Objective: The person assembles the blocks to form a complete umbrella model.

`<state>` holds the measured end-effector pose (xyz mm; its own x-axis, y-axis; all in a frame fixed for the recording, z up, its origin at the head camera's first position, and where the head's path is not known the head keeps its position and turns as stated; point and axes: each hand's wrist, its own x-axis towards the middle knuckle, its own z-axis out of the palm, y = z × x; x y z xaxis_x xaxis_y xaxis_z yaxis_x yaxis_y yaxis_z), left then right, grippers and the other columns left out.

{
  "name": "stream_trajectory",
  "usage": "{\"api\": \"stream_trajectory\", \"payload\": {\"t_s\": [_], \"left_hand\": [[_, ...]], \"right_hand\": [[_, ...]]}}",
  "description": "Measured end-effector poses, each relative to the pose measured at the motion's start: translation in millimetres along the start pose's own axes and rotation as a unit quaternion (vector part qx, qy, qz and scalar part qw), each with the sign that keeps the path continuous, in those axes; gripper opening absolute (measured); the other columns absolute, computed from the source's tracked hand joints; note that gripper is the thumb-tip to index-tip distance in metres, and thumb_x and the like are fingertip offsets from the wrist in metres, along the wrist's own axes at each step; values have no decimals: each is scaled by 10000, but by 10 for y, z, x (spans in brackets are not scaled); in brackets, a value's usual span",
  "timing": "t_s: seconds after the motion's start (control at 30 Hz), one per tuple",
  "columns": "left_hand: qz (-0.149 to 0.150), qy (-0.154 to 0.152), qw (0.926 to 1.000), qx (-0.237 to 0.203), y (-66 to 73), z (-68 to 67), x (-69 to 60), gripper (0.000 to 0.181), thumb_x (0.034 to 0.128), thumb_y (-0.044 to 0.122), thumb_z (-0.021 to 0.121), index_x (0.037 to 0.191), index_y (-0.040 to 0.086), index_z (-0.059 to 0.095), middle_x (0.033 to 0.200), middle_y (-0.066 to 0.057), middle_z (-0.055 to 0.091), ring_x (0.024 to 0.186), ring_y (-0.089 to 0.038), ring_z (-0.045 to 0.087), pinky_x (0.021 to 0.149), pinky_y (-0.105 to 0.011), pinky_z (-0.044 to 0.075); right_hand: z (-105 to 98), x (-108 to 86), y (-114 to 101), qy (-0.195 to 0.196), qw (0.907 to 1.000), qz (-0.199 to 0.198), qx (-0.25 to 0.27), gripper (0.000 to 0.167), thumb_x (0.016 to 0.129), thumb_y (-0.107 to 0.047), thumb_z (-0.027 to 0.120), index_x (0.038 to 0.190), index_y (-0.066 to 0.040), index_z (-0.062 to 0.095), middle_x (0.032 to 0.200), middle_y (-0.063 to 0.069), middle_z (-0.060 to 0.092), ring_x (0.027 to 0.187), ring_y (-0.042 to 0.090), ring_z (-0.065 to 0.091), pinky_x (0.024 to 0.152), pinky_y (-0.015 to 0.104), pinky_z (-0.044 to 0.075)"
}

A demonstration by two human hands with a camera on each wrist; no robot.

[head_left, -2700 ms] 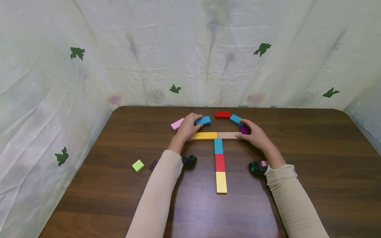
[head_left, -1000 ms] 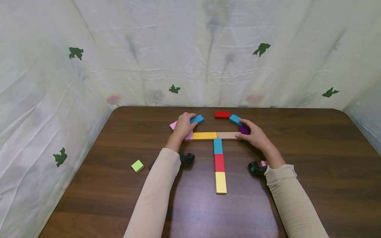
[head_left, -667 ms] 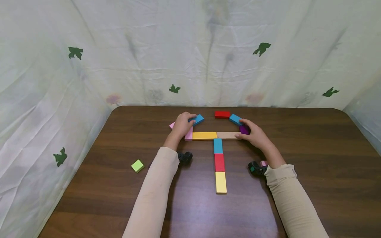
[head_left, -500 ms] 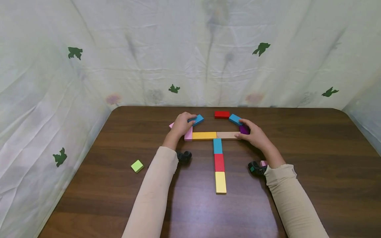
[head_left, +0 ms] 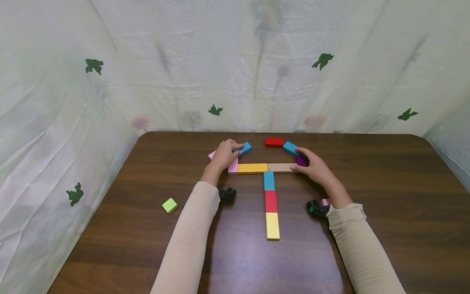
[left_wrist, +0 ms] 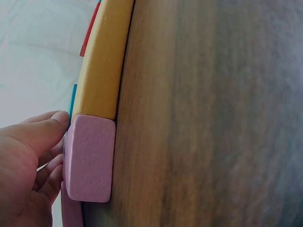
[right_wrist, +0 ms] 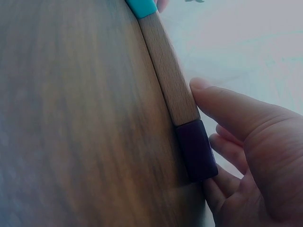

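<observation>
In the head view my left hand pinches a blue block between thumb and fingers, at the upper left of a block outline. Two pink blocks lie beside and partly under that hand; the nearer one shows its end face in the left wrist view. My right hand rests at the outline's right side. Its thumb touches the plain wooden block, and its other fingers lie around the far side of the purple block. One fingertip is at a second blue block.
A red block lies at the back, apart from the held blue one. A yellow-orange block adjoins the wooden one. Below runs a column of blue, red and yellow blocks. A green block lies left; a pink one is by the right wrist.
My left hand has shifted left with the blue block, which now slants more and sits farther from the red block. A dark block has become hidden by the left sleeve. My right hand stays put.
</observation>
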<state>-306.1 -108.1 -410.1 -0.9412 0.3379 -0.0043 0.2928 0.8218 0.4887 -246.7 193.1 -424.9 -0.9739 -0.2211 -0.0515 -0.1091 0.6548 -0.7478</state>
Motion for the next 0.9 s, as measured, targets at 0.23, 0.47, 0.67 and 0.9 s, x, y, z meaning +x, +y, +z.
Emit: {"api": "stream_trajectory", "payload": {"t_s": [0.23,0.47,0.67,0.9], "left_hand": [[-43,2,10000,31,5,-5,-7,359,898,172,559,1255,137,542,1157,-120,516,1054,-253,468,902,-345,385],[14,69,10000,35,-16,-23,-11,351,891,172,572,1238,124,560,1131,-122,536,1022,-248,485,890,-343,391],[-85,41,10000,-4,-48,-42,-29,359,891,177,571,1247,130,553,1141,-120,528,1019,-240,480,886,-345,394],[-123,30,9999,-29,-60,-60,-45,361,893,174,568,1250,128,550,1152,-121,524,1024,-242,478,883,-350,398]], "right_hand": [[2,-9,-4,3,10000,-17,-6,714,818,-319,659,1390,-84,302,1387,198,300,1194,358,317,960,518,278],[-3,4,9,18,10000,-39,3,706,817,-312,663,1385,-84,311,1386,192,306,1201,350,319,968,505,272],[-4,7,5,3,10000,-52,18,712,817,-314,661,1387,-78,306,1389,195,303,1208,350,313,975,501,264],[-3,5,5,1,10000,-42,47,708,816,-313,663,1385,-85,308,1388,191,303,1203,353,313,969,507,272]]}}
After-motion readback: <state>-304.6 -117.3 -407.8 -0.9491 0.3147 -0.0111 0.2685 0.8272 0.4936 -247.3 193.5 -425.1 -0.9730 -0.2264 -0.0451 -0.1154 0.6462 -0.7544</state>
